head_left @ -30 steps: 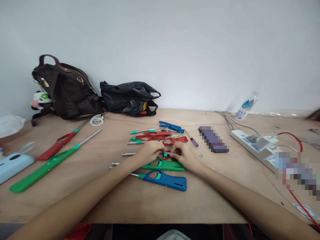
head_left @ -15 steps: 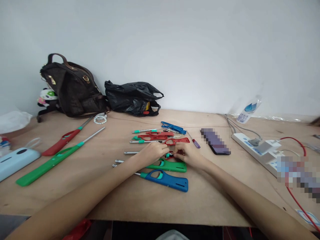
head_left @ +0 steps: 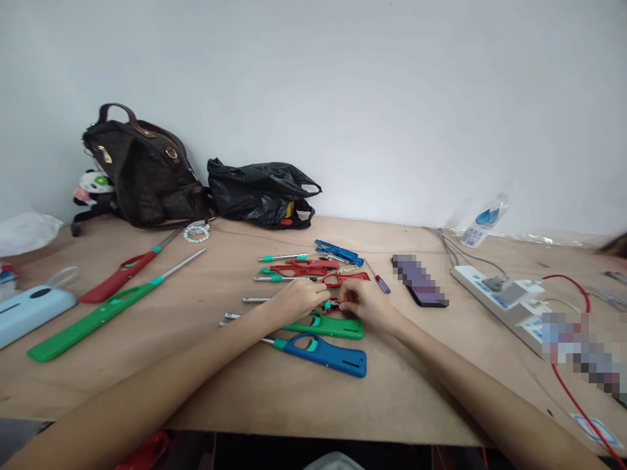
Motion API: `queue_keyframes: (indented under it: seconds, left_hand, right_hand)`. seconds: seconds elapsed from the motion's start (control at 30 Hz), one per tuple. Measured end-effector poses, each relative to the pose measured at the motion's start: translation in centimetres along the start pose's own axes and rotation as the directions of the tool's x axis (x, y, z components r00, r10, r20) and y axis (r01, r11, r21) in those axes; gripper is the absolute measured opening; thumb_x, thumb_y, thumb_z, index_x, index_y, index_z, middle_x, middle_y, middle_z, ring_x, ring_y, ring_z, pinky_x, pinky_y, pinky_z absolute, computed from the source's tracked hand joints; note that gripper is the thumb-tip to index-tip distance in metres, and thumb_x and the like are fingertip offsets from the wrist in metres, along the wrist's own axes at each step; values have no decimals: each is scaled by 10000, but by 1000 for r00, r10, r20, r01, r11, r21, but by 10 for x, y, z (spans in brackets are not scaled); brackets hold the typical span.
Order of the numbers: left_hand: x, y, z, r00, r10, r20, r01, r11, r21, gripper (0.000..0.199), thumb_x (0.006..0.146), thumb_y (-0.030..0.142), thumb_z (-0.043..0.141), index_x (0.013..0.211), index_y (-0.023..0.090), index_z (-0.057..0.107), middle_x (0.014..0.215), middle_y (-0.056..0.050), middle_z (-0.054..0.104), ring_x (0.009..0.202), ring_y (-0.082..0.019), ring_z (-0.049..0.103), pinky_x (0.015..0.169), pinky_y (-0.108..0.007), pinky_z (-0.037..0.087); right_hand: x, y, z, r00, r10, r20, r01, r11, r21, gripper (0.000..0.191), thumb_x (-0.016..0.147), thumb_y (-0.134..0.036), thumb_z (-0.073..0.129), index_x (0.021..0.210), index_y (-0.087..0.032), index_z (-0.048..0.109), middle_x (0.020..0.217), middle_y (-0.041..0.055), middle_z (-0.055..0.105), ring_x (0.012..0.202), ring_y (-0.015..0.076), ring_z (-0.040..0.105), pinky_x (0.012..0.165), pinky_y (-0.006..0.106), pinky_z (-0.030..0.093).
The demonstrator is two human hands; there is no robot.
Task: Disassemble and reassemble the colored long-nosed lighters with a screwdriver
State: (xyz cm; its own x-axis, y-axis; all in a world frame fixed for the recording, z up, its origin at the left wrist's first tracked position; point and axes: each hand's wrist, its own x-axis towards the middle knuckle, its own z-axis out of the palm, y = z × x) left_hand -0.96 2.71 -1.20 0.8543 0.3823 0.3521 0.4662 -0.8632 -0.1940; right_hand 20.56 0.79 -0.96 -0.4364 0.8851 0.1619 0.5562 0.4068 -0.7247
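Observation:
Between my two hands lies an opened red gas lighter (head_left: 333, 304), its inner parts showing and its metal rod pointing left. My left hand (head_left: 298, 299) has its fingers closed at the lighter's teal and metal parts. From the right, my right hand (head_left: 365, 303) pinches at the lighter's other end; its fingertips hide what exactly is in them. Just nearer to me are a green lighter (head_left: 337, 326) and a blue lighter (head_left: 328, 354), both with closed shells. Beyond the hands lie opened red lighter shells (head_left: 313, 267), a blue shell (head_left: 340, 252) and a purple-handled screwdriver (head_left: 383, 284).
To the left rest a long green lighter (head_left: 93, 321), a red one (head_left: 117, 277) and a light-blue case (head_left: 36, 314). A backpack (head_left: 142, 170) and black plastic bag (head_left: 259, 196) stand at the wall. Right are a phone (head_left: 421, 284), power strip (head_left: 482, 297) and bottle (head_left: 484, 222).
The view has shifted slightly. Both hands stay at the opened lighter, with only a small movement of the right fingers; nothing has visibly been let go or taken up.

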Motion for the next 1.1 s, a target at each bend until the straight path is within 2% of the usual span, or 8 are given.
queue_keyframes:
  seconds: [0.13, 0.3, 0.47, 0.67, 0.9, 1.1]
  left_hand:
    - [-2, -3, 2, 999, -22, -44, 19, 998, -67, 126, 890, 154, 556, 975, 188, 643, 866, -20, 656, 731, -169, 613, 616, -248, 414]
    - [-3, -5, 3, 997, -30, -66, 24, 995, -99, 120, 918, 186, 532, 917, 182, 652, 857, -22, 640, 753, -157, 605, 644, -238, 418]
    - [-1, -5, 1, 997, 60, -40, -62, 997, -53, 157, 913, 168, 539, 1023, 196, 648, 855, -25, 607, 740, -161, 582, 636, -240, 416]
    - [-1, -5, 3, 993, 118, -22, -117, 992, 39, 146, 906, 110, 528, 1003, 148, 630, 876, -43, 612, 731, -171, 590, 633, -260, 441]
    - [-4, -8, 6, 995, 71, -75, -75, 995, -64, 145, 911, 110, 504, 993, 150, 617, 857, -44, 624, 740, -179, 617, 641, -264, 471]
    - [-4, -8, 4, 996, 28, -86, -42, 986, -163, 177, 890, 109, 500, 996, 165, 630, 946, -56, 660, 807, -177, 643, 699, -258, 494]
  right_hand:
    - [6, 7, -2, 1000, 22, 16, -24, 997, 77, 186, 682, -70, 665, 688, -180, 515, 644, -43, 538, 591, 113, 515, 517, 211, 368]
    - [9, 7, -6, 996, 32, 79, -40, 993, 112, 210, 676, -69, 686, 664, -178, 506, 622, -48, 539, 551, 101, 496, 489, 203, 347]
    - [9, 4, -7, 996, -18, 83, 12, 997, 71, 182, 700, -77, 687, 662, -171, 537, 629, -42, 548, 563, 103, 505, 507, 209, 350]
    - [6, 0, -5, 998, -10, 61, 11, 1000, -14, 158, 710, -41, 668, 681, -164, 574, 644, -28, 575, 583, 115, 527, 525, 215, 366]
    - [3, -1, -2, 998, -3, 68, 3, 1000, 2, 148, 726, -25, 636, 722, -168, 599, 689, -13, 597, 618, 128, 545, 546, 223, 394]
    - [2, -2, -1, 998, 10, 61, -10, 1000, 4, 171, 739, -6, 596, 731, -176, 575, 700, -23, 573, 633, 126, 537, 560, 223, 391]
